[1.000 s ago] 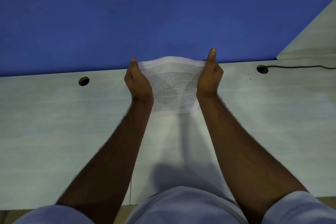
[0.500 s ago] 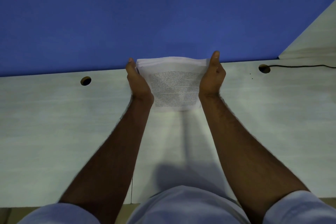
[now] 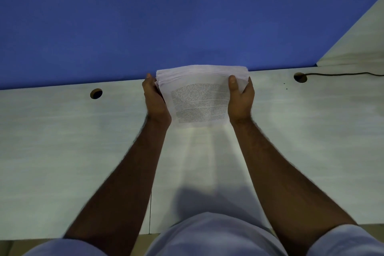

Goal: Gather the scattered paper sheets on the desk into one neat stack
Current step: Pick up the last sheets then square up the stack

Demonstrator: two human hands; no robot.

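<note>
A stack of white paper sheets point(image 3: 199, 97) with printed text on the top page stands tilted near the desk's far edge, its bottom edge on the pale desk top point(image 3: 62, 141). My left hand point(image 3: 155, 100) holds the stack's left side, fingers behind it. My right hand point(image 3: 241, 97) grips the right side, with its thumb lying across the front of the top sheet. The upper edges of the sheets fan slightly and are not quite level.
A blue partition point(image 3: 166, 16) rises right behind the desk. Two round cable holes sit in the desk top, the left cable hole point(image 3: 96, 93) and the right cable hole point(image 3: 300, 77); a black cable point(image 3: 342, 73) runs right from the second. A pale side panel point(image 3: 359, 43) stands at the right.
My right thumb has come down from pointing up beside the stack and now lies across the top sheet. The bowed sheets have straightened into a tighter stack between my hands.
</note>
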